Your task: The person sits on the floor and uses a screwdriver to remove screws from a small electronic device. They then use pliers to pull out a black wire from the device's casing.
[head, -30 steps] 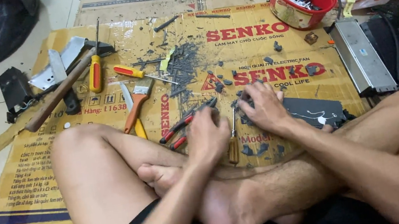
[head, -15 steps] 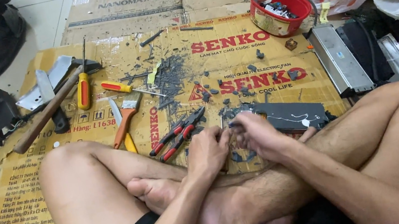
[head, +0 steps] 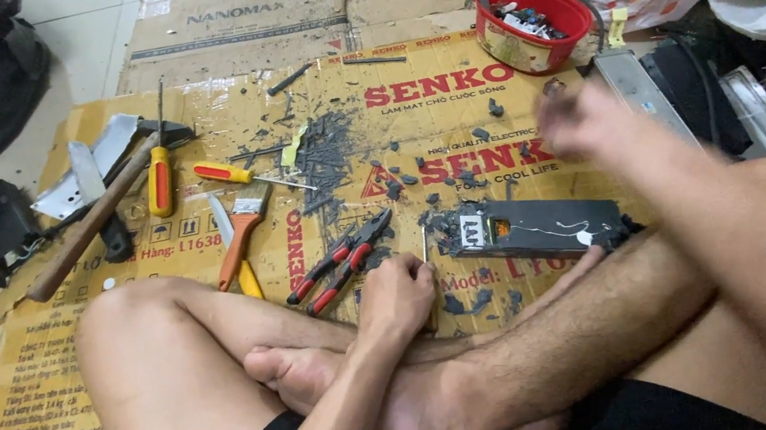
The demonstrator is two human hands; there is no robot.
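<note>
Left hand (head: 400, 295) curls shut around a thin metal tool, beside red-handled pliers (head: 341, 262) on the flattened cardboard sheet (head: 46, 397). Right hand (head: 582, 123) is blurred, grip unreadable, above a long dark metal box (head: 536, 224), near the red oval tub (head: 531, 21).

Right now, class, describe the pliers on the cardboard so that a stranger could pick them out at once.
Start at the big flattened cardboard sheet on the floor. Near its middle, just beyond the left hand, lie the pliers, pointing up and to the right. Their red and black handles and dark steel jaws set them apart from the orange-handled brush to their left.
</note>
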